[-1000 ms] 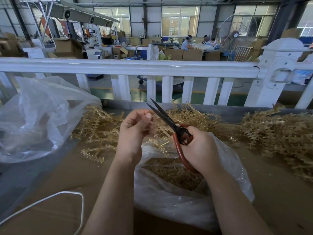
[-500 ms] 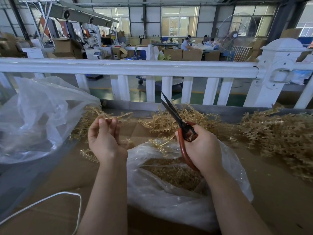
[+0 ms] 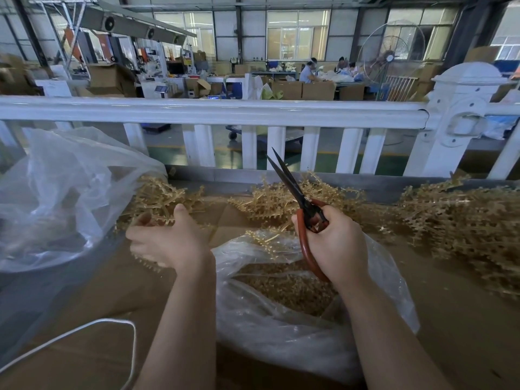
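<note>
My right hand point(image 3: 336, 243) grips red-handled scissors point(image 3: 305, 209) with dark blades pointing up and away, nearly shut. My left hand point(image 3: 168, 239) reaches left toward a pile of golden plastic sprigs point(image 3: 160, 197), its fingers spread and relaxed just above them, holding nothing that I can see. Between my forearms lies a clear plastic bag point(image 3: 281, 319) holding small golden cut pieces point(image 3: 284, 285). More golden sprigs point(image 3: 281, 198) lie beyond the bag in the middle.
A large heap of golden sprigs point(image 3: 464, 220) covers the right of the cardboard-covered table point(image 3: 84, 319). A big crumpled clear bag point(image 3: 62, 198) stands at the left. A white cord point(image 3: 112, 325) loops at the front left. A white railing point(image 3: 225, 114) runs along the far edge.
My left hand left the scissor blades, swung left and opened over the left sprig pile. My right hand stayed put and tipped the scissors more upright.
</note>
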`<state>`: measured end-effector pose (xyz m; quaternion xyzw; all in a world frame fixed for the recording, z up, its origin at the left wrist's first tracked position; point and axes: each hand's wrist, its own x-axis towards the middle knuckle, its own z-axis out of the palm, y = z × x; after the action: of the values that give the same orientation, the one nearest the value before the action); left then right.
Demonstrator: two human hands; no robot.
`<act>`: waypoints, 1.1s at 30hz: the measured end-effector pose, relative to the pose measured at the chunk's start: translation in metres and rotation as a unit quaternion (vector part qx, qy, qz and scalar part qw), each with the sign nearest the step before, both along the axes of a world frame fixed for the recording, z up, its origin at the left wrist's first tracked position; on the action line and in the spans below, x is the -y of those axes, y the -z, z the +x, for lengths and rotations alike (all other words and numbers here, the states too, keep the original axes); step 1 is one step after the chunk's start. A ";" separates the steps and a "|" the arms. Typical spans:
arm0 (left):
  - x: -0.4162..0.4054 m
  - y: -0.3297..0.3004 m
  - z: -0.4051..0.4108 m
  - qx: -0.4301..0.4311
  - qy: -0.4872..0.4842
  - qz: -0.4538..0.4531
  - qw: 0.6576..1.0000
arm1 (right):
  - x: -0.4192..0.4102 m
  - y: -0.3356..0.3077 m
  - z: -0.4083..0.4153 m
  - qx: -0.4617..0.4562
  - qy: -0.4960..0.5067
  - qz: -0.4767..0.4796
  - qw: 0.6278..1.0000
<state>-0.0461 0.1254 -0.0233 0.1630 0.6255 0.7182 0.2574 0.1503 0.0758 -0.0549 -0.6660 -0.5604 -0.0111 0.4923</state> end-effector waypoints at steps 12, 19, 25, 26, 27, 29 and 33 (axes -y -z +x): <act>0.013 0.014 0.042 -0.585 0.364 -0.158 0.708 | 0.000 -0.001 0.001 0.000 0.004 -0.007 1.000; 0.010 0.024 0.046 -0.663 0.356 -0.172 0.636 | 0.000 -0.001 0.002 -0.008 0.003 -0.005 1.000; 0.011 0.017 0.046 -0.570 0.358 -0.129 0.728 | 0.000 -0.002 0.001 -0.047 -0.003 -0.015 0.999; 0.010 0.013 0.044 -0.503 0.370 -0.090 0.776 | 0.000 -0.003 0.002 -0.057 -0.003 -0.016 0.998; 0.009 0.009 0.042 -0.421 0.390 -0.044 0.817 | 0.000 -0.003 0.002 -0.062 -0.003 -0.017 0.998; 0.011 0.003 0.038 -0.244 0.436 0.047 0.865 | 0.000 -0.004 0.003 -0.077 -0.010 -0.015 0.997; 0.016 -0.002 0.032 -0.192 0.485 0.140 0.842 | -0.001 -0.009 0.004 -0.176 -0.072 -0.023 0.982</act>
<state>-0.0137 0.1094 -0.0212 0.6141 0.3965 0.5362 0.4222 0.1541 0.0765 -0.0463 -0.6270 -0.5116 0.1543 0.5669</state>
